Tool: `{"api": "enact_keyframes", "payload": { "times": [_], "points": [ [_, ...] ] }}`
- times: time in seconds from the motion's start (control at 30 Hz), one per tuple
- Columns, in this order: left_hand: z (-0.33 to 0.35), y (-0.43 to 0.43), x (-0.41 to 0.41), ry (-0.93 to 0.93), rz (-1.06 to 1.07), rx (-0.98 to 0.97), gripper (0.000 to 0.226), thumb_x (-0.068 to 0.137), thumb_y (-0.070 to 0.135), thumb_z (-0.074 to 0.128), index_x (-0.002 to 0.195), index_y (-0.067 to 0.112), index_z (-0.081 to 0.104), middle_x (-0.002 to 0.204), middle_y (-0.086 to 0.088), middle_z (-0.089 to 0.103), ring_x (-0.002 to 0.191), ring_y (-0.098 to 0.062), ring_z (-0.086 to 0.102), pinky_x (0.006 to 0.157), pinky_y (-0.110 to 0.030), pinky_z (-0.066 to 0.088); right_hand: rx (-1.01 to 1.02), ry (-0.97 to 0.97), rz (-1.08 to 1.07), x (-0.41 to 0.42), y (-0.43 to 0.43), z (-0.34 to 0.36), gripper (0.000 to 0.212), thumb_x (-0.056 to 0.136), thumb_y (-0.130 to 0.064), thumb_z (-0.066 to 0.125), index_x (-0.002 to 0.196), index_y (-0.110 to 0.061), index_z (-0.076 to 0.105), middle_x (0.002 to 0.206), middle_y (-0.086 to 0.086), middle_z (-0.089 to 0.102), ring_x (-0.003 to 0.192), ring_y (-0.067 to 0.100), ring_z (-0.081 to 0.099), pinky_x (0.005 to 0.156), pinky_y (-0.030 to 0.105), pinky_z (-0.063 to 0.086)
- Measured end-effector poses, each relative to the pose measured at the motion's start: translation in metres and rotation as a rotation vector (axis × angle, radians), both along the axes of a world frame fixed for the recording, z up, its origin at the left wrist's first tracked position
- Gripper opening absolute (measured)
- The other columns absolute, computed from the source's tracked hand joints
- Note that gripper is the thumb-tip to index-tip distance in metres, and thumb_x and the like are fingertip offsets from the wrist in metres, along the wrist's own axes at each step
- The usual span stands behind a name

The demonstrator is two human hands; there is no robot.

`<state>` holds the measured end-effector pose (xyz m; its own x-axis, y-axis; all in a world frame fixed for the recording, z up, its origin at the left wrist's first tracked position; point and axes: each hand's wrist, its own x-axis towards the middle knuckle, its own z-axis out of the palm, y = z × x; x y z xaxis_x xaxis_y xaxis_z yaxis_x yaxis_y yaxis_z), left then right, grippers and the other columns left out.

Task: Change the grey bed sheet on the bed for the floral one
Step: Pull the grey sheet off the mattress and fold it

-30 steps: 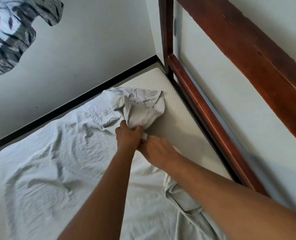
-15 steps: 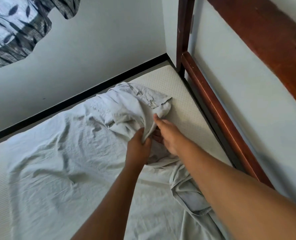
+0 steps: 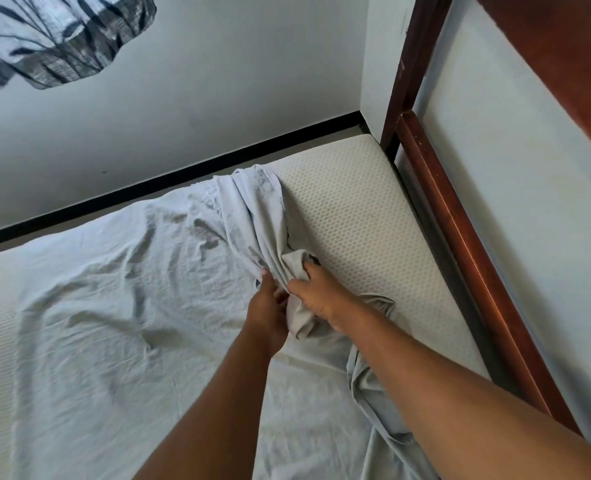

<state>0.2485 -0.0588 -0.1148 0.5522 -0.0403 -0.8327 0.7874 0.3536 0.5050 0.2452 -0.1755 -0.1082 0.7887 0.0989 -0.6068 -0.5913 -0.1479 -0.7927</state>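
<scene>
Both left hand [image 3: 269, 315] and right hand [image 3: 318, 294] clutch grey sheet [image 3: 114, 306]; bulk sprawls leftward.

The sheet [image 3: 114, 306] in my fingers [image 3: 316, 277] was matt, creased cloth. Beyond them the mattress [image 3: 349, 216] was dimpled foam; right of them, the frame [image 3: 465, 237] glossy wood.

View: one wide-angle camera, worn on my head.
Facing: forward and down, toward the mattress [image 3: 349, 216] corner beside the wooden bed frame [image 3: 460, 244].
Nearness: close; my forearms [image 3: 218, 410] reach in from the bottom edge.
</scene>
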Motion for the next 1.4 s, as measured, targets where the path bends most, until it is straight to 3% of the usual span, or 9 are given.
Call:
{"api": "enact_keyframes", "payload": {
  "times": [0.23, 0.4, 0.63, 0.73, 0.87, 0.97, 1.07, 1.27, 1.4],
  "points": [
    [-0.031, 0.004, 0.017, 0.308, 0.233, -0.125, 0.074, 0.093, 0.071, 0.045, 0.114, 0.003, 0.065, 0.122, -0.008, 0.064, 0.121, -0.027, 0.060, 0.113, -0.049, 0.041, 0.146, 0.141, -0.110, -0.009, -0.003, -0.006, 0.046, 0.082, -0.026, 0.059, 0.128, -0.027, 0.064, 0.112, 0.003, 0.073, 0.108, 0.023, 0.068, 0.102, 0.047, 0.053],
    [-0.044, 0.004, 0.021, 0.268, 0.232, -0.031, 0.037, 0.100, 0.039, 0.058, 0.105, 0.005, 0.069, 0.096, -0.009, 0.075, 0.098, -0.024, 0.070, 0.095, -0.041, 0.055, 0.182, 0.253, -0.122, -0.014, -0.004, -0.010, 0.032, 0.086, -0.024, 0.060, 0.116, -0.029, 0.069, 0.104, 0.007, 0.075, 0.098, 0.027, 0.071, 0.082, 0.046, 0.058],
    [-0.011, 0.018, 0.031, -0.281, 0.188, 0.765, 0.015, 0.098, 0.024, 0.056, 0.107, 0.012, 0.051, 0.095, -0.007, 0.063, 0.091, -0.026, 0.063, 0.085, -0.040, 0.053, -0.081, 0.085, -0.450, 0.010, -0.006, -0.007, 0.048, 0.092, -0.014, 0.047, 0.139, -0.022, 0.055, 0.131, 0.010, 0.064, 0.111, 0.026, 0.064, 0.087, 0.038, 0.056],
    [0.002, 0.032, 0.036, -0.479, 0.094, 0.557, 0.041, 0.098, 0.012, 0.056, 0.132, 0.033, 0.046, 0.096, -0.002, 0.071, 0.088, -0.019, 0.071, 0.081, -0.038, 0.059, -0.211, -0.436, 0.122, 0.021, 0.022, 0.014, 0.044, 0.099, -0.016, 0.046, 0.138, -0.031, 0.057, 0.133, 0.004, 0.063, 0.115, 0.019, 0.060, 0.099, 0.037, 0.050],
    [0.008, 0.054, 0.034, -0.296, 0.064, 0.197, 0.033, 0.102, 0.036, 0.051, 0.132, 0.025, 0.062, 0.127, -0.007, 0.069, 0.112, -0.025, 0.068, 0.080, -0.040, 0.059, -0.347, -0.338, 0.574, 0.024, 0.034, 0.023, 0.047, 0.106, -0.033, 0.041, 0.147, -0.056, 0.036, 0.137, -0.001, 0.063, 0.115, 0.025, 0.063, 0.099, 0.043, 0.052],
    [0.004, 0.065, 0.028, -0.127, 0.139, -0.018, 0.074, 0.095, 0.073, 0.036, 0.136, 0.015, 0.059, 0.133, -0.015, 0.065, 0.121, -0.033, 0.064, 0.099, -0.048, 0.052, -0.435, -0.312, 0.752, 0.014, 0.033, 0.030, 0.057, 0.102, -0.022, 0.040, 0.148, -0.056, 0.034, 0.140, 0.002, 0.060, 0.117, 0.027, 0.060, 0.098, 0.042, 0.052],
    [0.007, 0.059, 0.027, -0.221, 0.024, 0.127, 0.052, 0.098, 0.058, 0.049, 0.122, 0.016, 0.069, 0.119, -0.013, 0.072, 0.117, -0.034, 0.066, 0.101, -0.051, 0.052, -0.396, -0.227, 0.856, -0.004, 0.032, 0.030, 0.052, 0.102, -0.028, 0.039, 0.149, -0.051, 0.037, 0.151, 0.001, 0.051, 0.130, 0.027, 0.053, 0.105, 0.040, 0.045],
    [0.011, 0.041, 0.025, -0.518, -0.261, 0.647, 0.022, 0.100, 0.027, 0.057, 0.088, 0.041, 0.071, 0.094, 0.008, 0.073, 0.101, -0.018, 0.068, 0.093, -0.039, 0.055, -0.231, -0.115, 0.153, 0.027, 0.030, 0.006, 0.066, 0.083, -0.073, 0.040, 0.117, -0.023, 0.068, 0.123, 0.007, 0.066, 0.115, 0.025, 0.061, 0.103, 0.045, 0.047],
    [0.017, 0.035, 0.018, -0.614, -0.342, 0.691, 0.027, 0.101, 0.024, 0.056, 0.093, 0.046, 0.070, 0.092, 0.017, 0.071, 0.092, 0.000, 0.066, 0.088, -0.031, 0.054, 0.148, 0.119, -0.099, 0.068, 0.031, -0.007, 0.032, 0.098, -0.051, 0.059, 0.093, -0.020, 0.067, 0.087, 0.002, 0.069, 0.079, 0.016, 0.065, 0.071, 0.031, 0.052]
  ]
}}
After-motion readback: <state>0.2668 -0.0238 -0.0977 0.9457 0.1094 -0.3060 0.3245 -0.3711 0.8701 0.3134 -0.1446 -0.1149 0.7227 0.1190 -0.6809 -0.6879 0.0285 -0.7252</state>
